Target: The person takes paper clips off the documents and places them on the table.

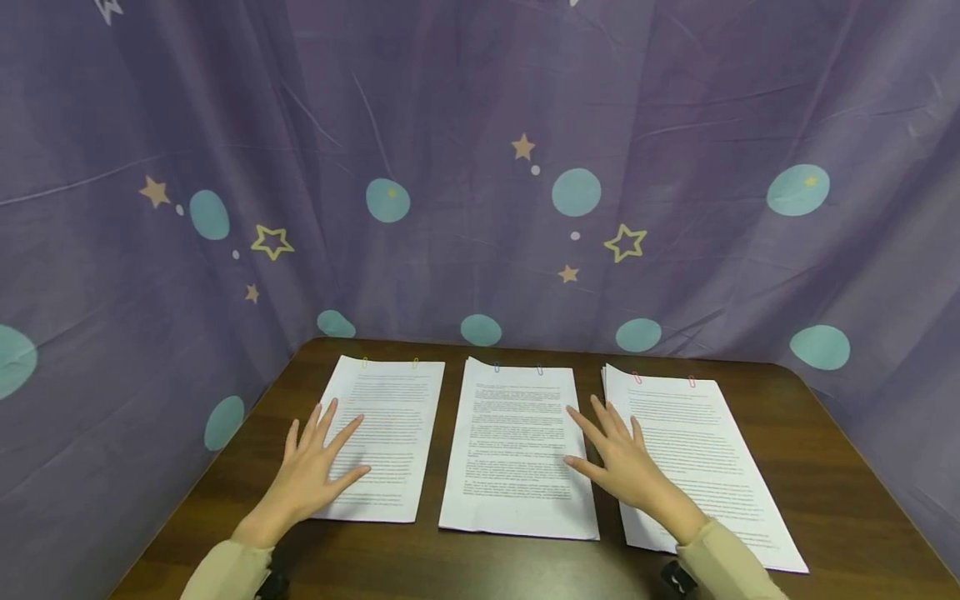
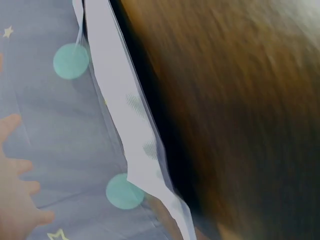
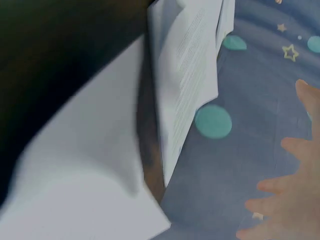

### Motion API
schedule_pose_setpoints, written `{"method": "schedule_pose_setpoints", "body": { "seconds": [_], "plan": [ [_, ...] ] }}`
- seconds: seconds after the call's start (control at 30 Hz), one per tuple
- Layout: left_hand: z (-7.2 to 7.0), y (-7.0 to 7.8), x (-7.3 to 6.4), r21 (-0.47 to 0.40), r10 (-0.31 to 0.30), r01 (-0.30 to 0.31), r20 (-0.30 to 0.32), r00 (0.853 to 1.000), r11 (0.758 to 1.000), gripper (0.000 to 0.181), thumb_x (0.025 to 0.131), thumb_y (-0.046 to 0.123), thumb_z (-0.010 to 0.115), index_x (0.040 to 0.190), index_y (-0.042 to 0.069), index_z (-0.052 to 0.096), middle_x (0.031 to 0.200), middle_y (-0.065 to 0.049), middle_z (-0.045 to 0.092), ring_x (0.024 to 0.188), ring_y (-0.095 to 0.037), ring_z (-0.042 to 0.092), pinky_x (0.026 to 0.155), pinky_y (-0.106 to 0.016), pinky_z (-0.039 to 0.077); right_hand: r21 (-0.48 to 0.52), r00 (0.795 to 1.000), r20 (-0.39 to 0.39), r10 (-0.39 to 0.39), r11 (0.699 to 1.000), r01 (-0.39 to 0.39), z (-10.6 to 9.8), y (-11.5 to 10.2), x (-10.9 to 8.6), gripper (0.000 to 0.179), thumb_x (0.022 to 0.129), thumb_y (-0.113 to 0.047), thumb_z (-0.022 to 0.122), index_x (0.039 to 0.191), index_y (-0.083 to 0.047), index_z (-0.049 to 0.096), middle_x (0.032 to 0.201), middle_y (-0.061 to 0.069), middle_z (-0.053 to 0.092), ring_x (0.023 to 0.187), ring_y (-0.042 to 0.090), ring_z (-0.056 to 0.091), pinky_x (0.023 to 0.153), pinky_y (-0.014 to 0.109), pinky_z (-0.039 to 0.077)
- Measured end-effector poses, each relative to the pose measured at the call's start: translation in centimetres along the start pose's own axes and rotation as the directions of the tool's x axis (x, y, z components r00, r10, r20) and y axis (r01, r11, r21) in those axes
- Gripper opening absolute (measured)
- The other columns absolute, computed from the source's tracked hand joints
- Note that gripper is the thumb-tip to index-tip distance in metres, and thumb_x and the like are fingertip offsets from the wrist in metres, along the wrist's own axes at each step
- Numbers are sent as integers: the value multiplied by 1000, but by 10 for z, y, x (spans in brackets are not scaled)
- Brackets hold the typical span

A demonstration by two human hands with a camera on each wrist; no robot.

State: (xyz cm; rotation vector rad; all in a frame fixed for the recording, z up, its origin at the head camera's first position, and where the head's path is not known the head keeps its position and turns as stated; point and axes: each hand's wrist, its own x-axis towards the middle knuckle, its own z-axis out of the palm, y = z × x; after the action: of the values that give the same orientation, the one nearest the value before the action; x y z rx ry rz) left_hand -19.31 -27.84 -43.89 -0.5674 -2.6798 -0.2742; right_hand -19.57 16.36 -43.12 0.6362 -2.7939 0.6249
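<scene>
Three stacks of printed paper lie side by side on a dark wooden table. Over the lower left edge of the left stack (image 1: 390,442), my left hand (image 1: 311,467) is spread with straight fingers and holds nothing. My right hand (image 1: 618,454) is likewise spread, its fingers reaching across the gap between the middle stack (image 1: 517,450) and the right stack (image 1: 697,450). Yellow paper clips (image 1: 416,363) sit on the left stack's top edge, blue paper clips (image 1: 539,369) on the middle one, red paper clips (image 1: 692,381) on the right one. Both wrist views show splayed fingers beside the sheets.
The wooden table (image 1: 810,467) runs back to a purple curtain (image 1: 465,108) printed with stars and teal dots, which also hangs along the left and right sides. Strips of bare wood separate the stacks. A dark wrist strap (image 1: 677,577) shows at the right sleeve.
</scene>
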Motion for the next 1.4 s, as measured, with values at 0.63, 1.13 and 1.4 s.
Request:
{"method": "schedule_pose_setpoints", "body": {
  "seconds": [0.63, 1.13, 1.4],
  "plan": [
    [-7, -31, -9, -138, -149, 137, -82, 985, 981, 59, 79, 32, 64, 128, 5, 43, 130, -31, 32, 114, -49, 32, 87, -63, 22, 397, 993, 104, -59, 918, 13, 50, -66, 56, 61, 86, -46, 50, 138, -19, 31, 141, 21, 22, 125, 42, 25, 96, 61, 21],
    [6, -63, -17, -288, -318, 289, -60, 946, 913, 49, 84, 21, 61, 122, -4, 46, 118, -32, 43, 105, -50, 40, 81, -58, 34, 686, 991, 135, -11, 723, -85, 103, -103, 81, 49, 89, -25, 53, 131, -6, 38, 133, 19, 38, 113, 40, 43, 90, 46, 40],
    [12, -77, -16, -312, -371, 360, 26, 928, 879, 48, 86, 20, 58, 123, -7, 44, 115, -36, 44, 102, -49, 44, 79, -58, 37, 786, 986, 159, 51, 598, -157, 122, -116, 91, 46, 87, -18, 55, 127, 0, 41, 124, 27, 42, 110, 41, 45, 86, 42, 44]
  ]
}}
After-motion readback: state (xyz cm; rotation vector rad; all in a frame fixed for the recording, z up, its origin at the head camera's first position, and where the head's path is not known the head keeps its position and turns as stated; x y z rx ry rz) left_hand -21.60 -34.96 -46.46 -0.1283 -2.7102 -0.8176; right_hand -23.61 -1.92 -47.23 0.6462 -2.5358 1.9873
